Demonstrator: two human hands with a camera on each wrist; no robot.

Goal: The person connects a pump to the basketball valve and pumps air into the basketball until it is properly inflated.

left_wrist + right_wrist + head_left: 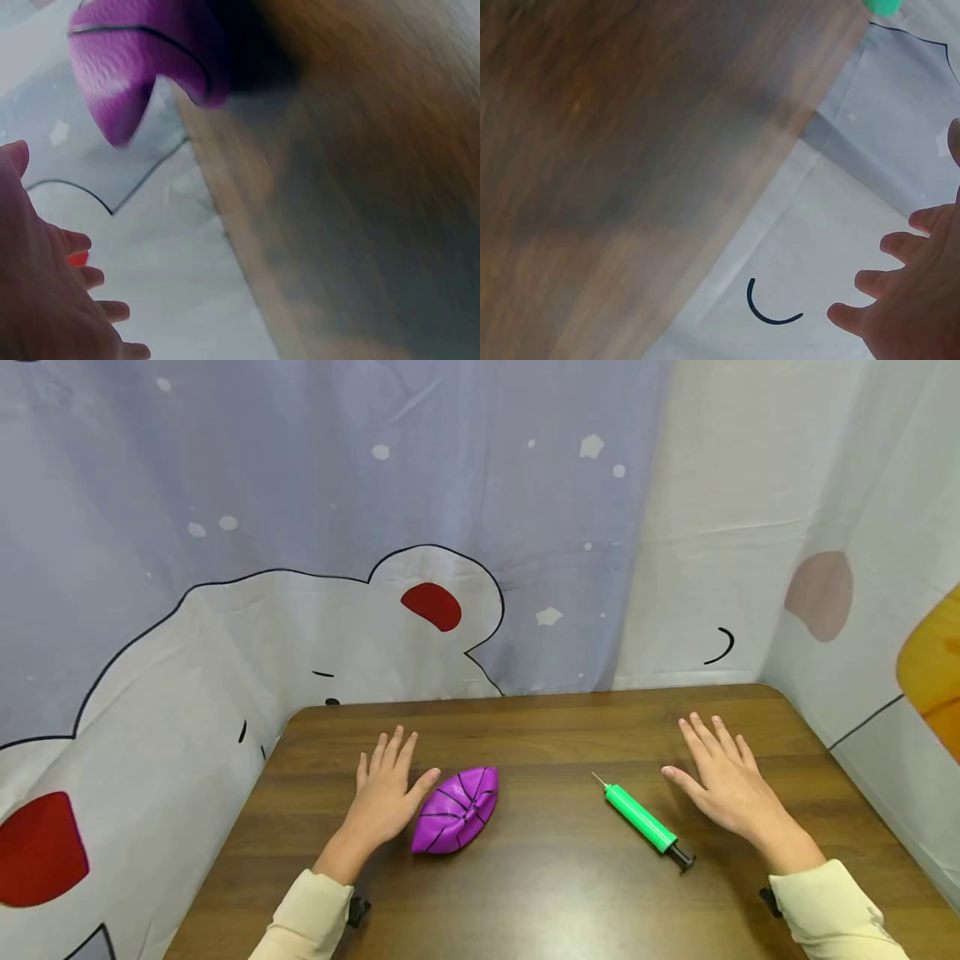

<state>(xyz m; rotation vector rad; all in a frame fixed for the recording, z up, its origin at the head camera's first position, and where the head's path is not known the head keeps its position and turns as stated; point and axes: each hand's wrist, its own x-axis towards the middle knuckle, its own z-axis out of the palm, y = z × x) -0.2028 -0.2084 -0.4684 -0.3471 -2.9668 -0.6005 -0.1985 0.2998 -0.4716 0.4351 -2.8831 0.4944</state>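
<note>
A purple deflated ball (455, 811) with black lines lies folded on the table, just right of my left hand (384, 799). That hand's fingers are spread and it holds nothing; in the left wrist view the ball (142, 52) shows close by at the top. Toward the right lies a green hand pump (641, 817) with a thin metal needle at its far end and a black handle at its near end. My right hand (729, 787) is to the right of the pump, fingers spread, holding nothing. Only a green tip of the pump (883, 6) appears in the right wrist view.
The brown wooden table (555, 893) has rounded far corners. A printed curtain (525, 527) hangs right behind its far edge, and more cloth runs along the left and right sides. Black straps (358, 911) sit at both wrists.
</note>
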